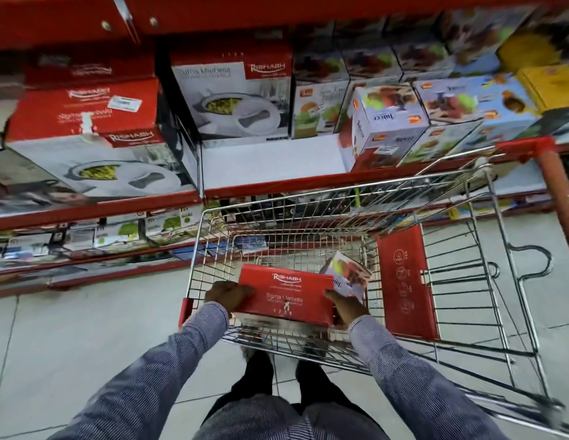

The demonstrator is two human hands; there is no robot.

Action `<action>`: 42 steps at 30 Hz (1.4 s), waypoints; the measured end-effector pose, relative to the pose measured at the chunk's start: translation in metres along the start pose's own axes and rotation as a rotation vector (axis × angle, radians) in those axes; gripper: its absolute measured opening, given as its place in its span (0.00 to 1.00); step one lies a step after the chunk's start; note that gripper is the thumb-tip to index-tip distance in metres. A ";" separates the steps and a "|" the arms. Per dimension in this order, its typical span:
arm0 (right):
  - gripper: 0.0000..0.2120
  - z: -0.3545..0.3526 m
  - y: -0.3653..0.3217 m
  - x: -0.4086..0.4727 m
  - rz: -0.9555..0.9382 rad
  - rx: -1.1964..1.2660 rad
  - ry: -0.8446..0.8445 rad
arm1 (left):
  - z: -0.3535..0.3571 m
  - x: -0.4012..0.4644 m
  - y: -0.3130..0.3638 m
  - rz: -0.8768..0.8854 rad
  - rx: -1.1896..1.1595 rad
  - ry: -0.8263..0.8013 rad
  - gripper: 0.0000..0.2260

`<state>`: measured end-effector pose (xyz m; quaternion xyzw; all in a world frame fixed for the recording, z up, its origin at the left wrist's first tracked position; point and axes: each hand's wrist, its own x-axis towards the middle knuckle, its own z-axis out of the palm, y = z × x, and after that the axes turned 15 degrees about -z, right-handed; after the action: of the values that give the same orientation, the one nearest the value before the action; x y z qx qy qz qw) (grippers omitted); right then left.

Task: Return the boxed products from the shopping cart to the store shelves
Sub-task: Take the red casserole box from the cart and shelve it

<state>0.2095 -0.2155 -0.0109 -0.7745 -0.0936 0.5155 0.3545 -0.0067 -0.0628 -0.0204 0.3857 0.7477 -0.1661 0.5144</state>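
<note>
A red Rishabh casserole box (284, 295) sits inside the wire shopping cart (486, 249). My left hand (226, 294) grips its left end and my right hand (346, 305) grips its right end. Behind it in the cart leans a small white juicer box (348, 274). On the red-edged shelf (270, 184) straight ahead there is a bare white gap (270, 160) between a matching Rishabh box (235, 96) and a stack of juicer boxes (388, 125).
More Rishabh boxes (86, 138) fill the shelf at left. Blue and yellow boxes (499, 90) crowd the right. A lower shelf (86, 242) holds small packs. The cart's red child-seat flap (403, 281) and handle (556, 185) stand at right. Pale tiled floor lies below.
</note>
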 end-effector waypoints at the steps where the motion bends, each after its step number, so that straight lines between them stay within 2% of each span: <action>1: 0.21 -0.004 -0.015 -0.012 -0.018 -0.064 0.008 | -0.007 -0.007 0.005 0.022 -0.043 0.010 0.25; 2: 0.22 -0.009 -0.024 -0.017 -0.063 -0.106 0.017 | -0.014 -0.013 0.008 0.054 -0.085 0.012 0.21; 3: 0.28 -0.013 -0.036 -0.026 -0.099 -0.129 0.043 | -0.022 -0.022 0.013 0.101 -0.128 0.020 0.19; 4: 0.35 -0.017 -0.043 -0.029 -0.153 -0.154 0.064 | -0.029 -0.031 0.016 0.143 -0.172 0.030 0.19; 5: 0.36 -0.021 -0.055 -0.037 -0.207 -0.164 0.081 | -0.037 -0.043 0.021 0.188 -0.208 0.045 0.22; 7: 0.23 -0.027 -0.074 -0.051 -0.317 -0.155 0.116 | -0.051 -0.070 0.030 0.277 -0.228 0.087 0.27; 8: 0.21 -0.029 -0.084 -0.054 -0.373 -0.163 0.138 | -0.058 -0.086 0.036 0.327 -0.233 0.119 0.26; 11: 0.18 -0.036 -0.117 -0.067 -0.526 -0.265 0.135 | -0.076 -0.121 0.048 0.426 -0.273 0.205 0.17; 13: 0.15 -0.040 -0.141 -0.072 -0.612 -0.264 0.159 | -0.088 -0.135 0.054 0.483 -0.300 0.224 0.14; 17: 0.12 -0.047 -0.191 -0.083 -0.739 -0.241 0.219 | -0.111 -0.157 0.072 0.597 -0.364 0.292 0.21; 19: 0.11 -0.048 -0.215 -0.083 -0.784 -0.234 0.229 | -0.121 -0.169 0.085 0.648 -0.374 0.300 0.18; 22: 0.11 -0.047 -0.248 -0.085 -0.864 -0.249 0.246 | -0.137 -0.178 0.099 0.703 -0.418 0.340 0.22; 25: 0.13 -0.045 -0.273 -0.080 -0.897 -0.270 0.261 | -0.147 -0.179 0.111 0.735 -0.443 0.355 0.18; 30: 0.14 -0.038 -0.300 -0.063 -0.938 -0.294 0.224 | -0.159 -0.183 0.128 0.830 -0.380 0.378 0.19; 34: 0.13 -0.029 -0.310 -0.047 -0.965 -0.382 0.218 | -0.162 -0.181 0.139 0.847 -0.308 0.516 0.14; 38: 0.16 -0.020 -0.316 -0.033 -0.919 -0.455 0.176 | -0.166 -0.167 0.151 0.857 -0.239 0.540 0.15; 42: 0.14 -0.017 -0.316 -0.013 -0.934 -0.494 0.176 | -0.165 -0.155 0.161 0.820 -0.217 0.552 0.17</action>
<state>0.2874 0.0010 0.2063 -0.7511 -0.5167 0.1986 0.3598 0.0349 0.0847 0.2112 0.6214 0.6556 0.2365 0.3579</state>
